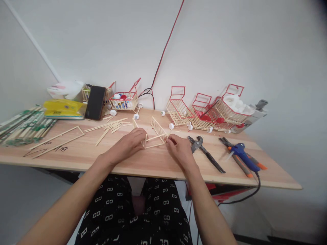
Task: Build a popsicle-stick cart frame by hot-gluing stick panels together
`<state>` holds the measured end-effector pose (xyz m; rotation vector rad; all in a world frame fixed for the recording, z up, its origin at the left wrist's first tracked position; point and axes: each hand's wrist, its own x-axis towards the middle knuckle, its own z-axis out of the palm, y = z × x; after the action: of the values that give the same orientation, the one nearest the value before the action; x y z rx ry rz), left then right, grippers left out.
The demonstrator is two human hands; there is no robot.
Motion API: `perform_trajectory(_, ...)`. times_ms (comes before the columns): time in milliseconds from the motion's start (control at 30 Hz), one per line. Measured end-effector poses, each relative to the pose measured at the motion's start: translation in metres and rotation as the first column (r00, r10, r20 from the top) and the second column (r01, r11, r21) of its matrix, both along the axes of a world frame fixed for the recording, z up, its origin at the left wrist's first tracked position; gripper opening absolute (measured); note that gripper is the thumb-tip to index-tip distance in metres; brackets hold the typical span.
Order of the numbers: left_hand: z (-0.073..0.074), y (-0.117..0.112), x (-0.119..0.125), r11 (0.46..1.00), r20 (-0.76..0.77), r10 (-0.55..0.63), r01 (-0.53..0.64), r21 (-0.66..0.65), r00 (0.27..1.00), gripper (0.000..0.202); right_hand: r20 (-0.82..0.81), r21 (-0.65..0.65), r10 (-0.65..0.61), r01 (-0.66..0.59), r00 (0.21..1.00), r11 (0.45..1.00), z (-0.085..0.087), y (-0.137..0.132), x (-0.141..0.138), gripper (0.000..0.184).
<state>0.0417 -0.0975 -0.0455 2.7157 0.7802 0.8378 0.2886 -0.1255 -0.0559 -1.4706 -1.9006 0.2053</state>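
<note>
A small open frame of thin wooden sticks (pixel 155 137) stands on the table in front of me, between my two hands. My left hand (pixel 134 140) grips its left end, with the fingers curled around the upright there. At the frame's lower right corner, my right hand (pixel 179 145) pinches with thumb and fingertips. Part of the left end is covered by my left hand. Just left of the frame lies a scatter of loose cut sticks (pixel 113 126).
Finished stick carts with red handles stand along the wall, one cart (pixel 177 112) behind the frame. Pliers (pixel 205 153) and a blue glue gun (pixel 244 156) lie at right. A phone (pixel 95 102), a yellow pack (pixel 63 109) and bundled sticks (pixel 28 126) are at left.
</note>
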Motion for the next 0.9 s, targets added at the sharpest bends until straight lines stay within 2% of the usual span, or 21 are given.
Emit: perform_trajectory(900,0.0004,0.0001,0.0,1.0,-0.012,0.003,-0.003,-0.017,1.0,0.017,0.021,-0.002,0.0,0.0,1.0,1.0,0.0008,-0.0005,0.0001,0.02)
